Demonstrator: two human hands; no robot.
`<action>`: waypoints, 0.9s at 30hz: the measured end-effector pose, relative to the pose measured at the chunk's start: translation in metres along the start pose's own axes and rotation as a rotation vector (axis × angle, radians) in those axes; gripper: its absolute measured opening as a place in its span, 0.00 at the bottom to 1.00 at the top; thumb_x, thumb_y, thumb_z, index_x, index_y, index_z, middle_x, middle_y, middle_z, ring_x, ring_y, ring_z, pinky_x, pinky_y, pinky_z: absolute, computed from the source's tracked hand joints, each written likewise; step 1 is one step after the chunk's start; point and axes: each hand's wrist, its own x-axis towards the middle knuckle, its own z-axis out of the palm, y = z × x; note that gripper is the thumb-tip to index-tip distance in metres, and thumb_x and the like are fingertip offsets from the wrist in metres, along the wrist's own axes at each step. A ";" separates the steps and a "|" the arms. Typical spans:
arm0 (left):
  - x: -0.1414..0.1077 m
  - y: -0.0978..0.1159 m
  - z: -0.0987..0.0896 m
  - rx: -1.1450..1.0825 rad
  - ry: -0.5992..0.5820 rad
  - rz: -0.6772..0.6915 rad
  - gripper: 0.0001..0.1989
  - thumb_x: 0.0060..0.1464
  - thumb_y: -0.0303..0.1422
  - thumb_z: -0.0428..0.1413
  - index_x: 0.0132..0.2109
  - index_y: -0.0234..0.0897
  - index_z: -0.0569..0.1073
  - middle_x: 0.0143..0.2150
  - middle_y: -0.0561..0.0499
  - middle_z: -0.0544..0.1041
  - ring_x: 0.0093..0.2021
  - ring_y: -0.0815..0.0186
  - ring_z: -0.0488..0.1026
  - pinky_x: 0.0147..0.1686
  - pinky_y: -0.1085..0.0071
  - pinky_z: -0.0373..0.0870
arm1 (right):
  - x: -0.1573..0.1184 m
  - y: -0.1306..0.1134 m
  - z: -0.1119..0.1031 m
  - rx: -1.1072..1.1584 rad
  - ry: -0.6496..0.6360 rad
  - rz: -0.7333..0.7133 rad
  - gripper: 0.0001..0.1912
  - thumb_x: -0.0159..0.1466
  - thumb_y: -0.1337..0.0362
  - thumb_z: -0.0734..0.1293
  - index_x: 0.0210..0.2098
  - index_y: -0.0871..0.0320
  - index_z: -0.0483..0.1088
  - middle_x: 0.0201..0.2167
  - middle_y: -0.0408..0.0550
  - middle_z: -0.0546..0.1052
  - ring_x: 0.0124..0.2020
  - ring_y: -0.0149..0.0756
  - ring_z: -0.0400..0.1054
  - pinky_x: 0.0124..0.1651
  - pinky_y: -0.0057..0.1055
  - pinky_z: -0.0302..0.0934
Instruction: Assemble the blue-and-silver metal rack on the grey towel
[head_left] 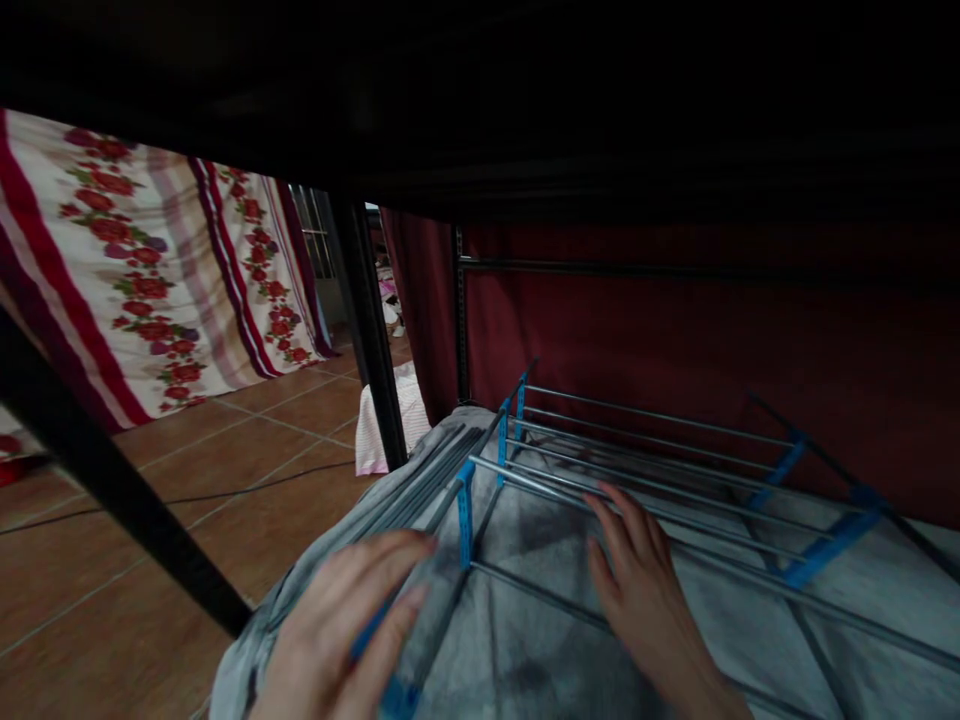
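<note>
A frame of grey metal rods (660, 412) with blue plastic connectors (465, 515) lies on a grey cloth (540, 655). At the lower left, my left hand (349, 625) is around a blue connector at the near end of the frame's left side, thumb and fingers curved about it; the palm side is partly hidden. My right hand (645, 590) reaches over the middle of the frame, fingers spread, its fingertips beside a long rod. Several loose rods (424, 490) lie side by side on the cloth, left of the frame.
Black metal posts (367, 330) stand at the left, and a dark shelf (480, 110) hangs low overhead. Dark red cloth (637, 350) closes the back. Beyond the posts are a tiled floor (277, 430), a cable and a flowered curtain (172, 290).
</note>
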 end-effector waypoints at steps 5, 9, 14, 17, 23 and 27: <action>0.095 -0.047 0.010 -0.450 -0.172 -0.510 0.31 0.69 0.55 0.54 0.59 0.32 0.80 0.59 0.36 0.86 0.59 0.49 0.83 0.60 0.54 0.81 | 0.068 -0.050 0.027 0.095 -0.235 -0.074 0.27 0.75 0.70 0.57 0.71 0.58 0.66 0.66 0.57 0.77 0.67 0.47 0.70 0.73 0.48 0.61; 0.117 -0.056 0.068 -0.742 -0.336 -0.527 0.28 0.72 0.54 0.50 0.53 0.33 0.80 0.54 0.40 0.87 0.55 0.52 0.84 0.62 0.54 0.79 | 0.103 -0.076 0.043 0.063 -0.428 -0.106 0.25 0.78 0.68 0.58 0.72 0.60 0.66 0.60 0.58 0.80 0.60 0.46 0.75 0.70 0.46 0.64; 0.119 -0.043 0.101 -0.854 -0.394 -0.518 0.29 0.76 0.50 0.41 0.36 0.38 0.75 0.35 0.49 0.84 0.43 0.57 0.85 0.53 0.59 0.82 | 0.119 -0.082 0.054 0.007 -0.575 -0.123 0.21 0.79 0.64 0.60 0.69 0.55 0.68 0.57 0.54 0.81 0.55 0.44 0.79 0.56 0.37 0.71; 0.120 -0.043 0.104 -0.840 -0.451 -0.485 0.31 0.76 0.50 0.34 0.30 0.41 0.68 0.27 0.53 0.76 0.33 0.64 0.80 0.42 0.67 0.80 | 0.123 -0.077 0.055 -0.008 -0.607 -0.140 0.23 0.81 0.64 0.56 0.72 0.51 0.66 0.56 0.52 0.82 0.52 0.42 0.80 0.50 0.34 0.71; 0.122 -0.050 0.113 -0.884 -0.430 -0.484 0.21 0.73 0.39 0.37 0.30 0.43 0.63 0.25 0.57 0.67 0.30 0.69 0.71 0.38 0.73 0.74 | 0.124 -0.077 0.050 0.041 -0.671 -0.119 0.23 0.82 0.61 0.54 0.71 0.49 0.68 0.52 0.50 0.84 0.50 0.43 0.81 0.47 0.34 0.70; 0.121 -0.049 0.112 -0.901 -0.428 -0.503 0.20 0.71 0.38 0.38 0.30 0.44 0.63 0.25 0.57 0.66 0.30 0.69 0.71 0.40 0.70 0.74 | 0.122 -0.079 0.052 0.063 -0.691 -0.105 0.20 0.82 0.60 0.55 0.66 0.51 0.72 0.53 0.50 0.85 0.52 0.44 0.81 0.49 0.35 0.69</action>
